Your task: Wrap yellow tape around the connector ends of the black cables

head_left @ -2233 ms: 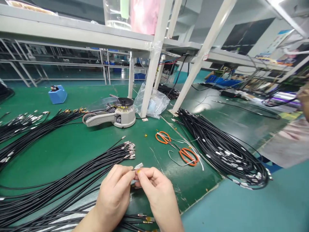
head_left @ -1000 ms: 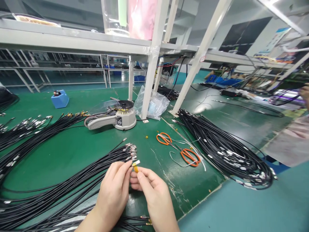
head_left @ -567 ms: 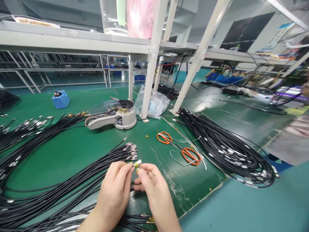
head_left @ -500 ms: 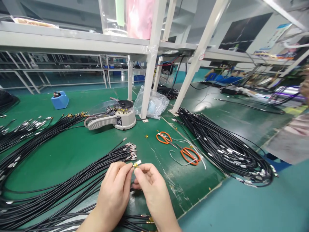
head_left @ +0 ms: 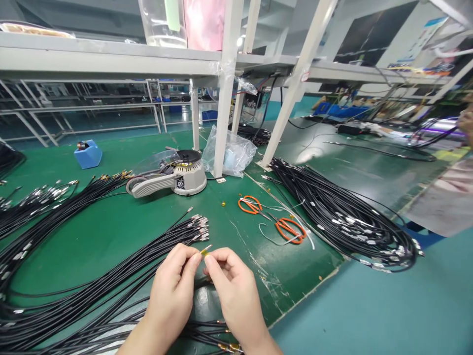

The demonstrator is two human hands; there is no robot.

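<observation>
My left hand (head_left: 172,288) is closed, pinching a black cable just behind its metal connector end (head_left: 209,247). Around that end sits a small piece of yellow tape (head_left: 204,252), which my right hand (head_left: 236,291) grips between thumb and index finger. The two hands almost touch at the fingertips, and most of the held cable is hidden behind them. Just beyond the left hand lies a bundle of black cables (head_left: 155,254) with silvery connector ends. More cables with gold-coloured ends (head_left: 231,347) lie beneath my wrists.
A round tape dispenser (head_left: 190,180) stands ahead, left of a shelf post (head_left: 223,113) and a clear plastic bag (head_left: 238,155). Orange-handled scissors (head_left: 290,230) lie to the right, beside a large cable coil (head_left: 332,212). A blue holder (head_left: 88,155) is at the far left.
The connector end between my fingers has turned, and its white flat part now looks like a thin edge. My left fingers have shifted slightly. The view has moved a little.
</observation>
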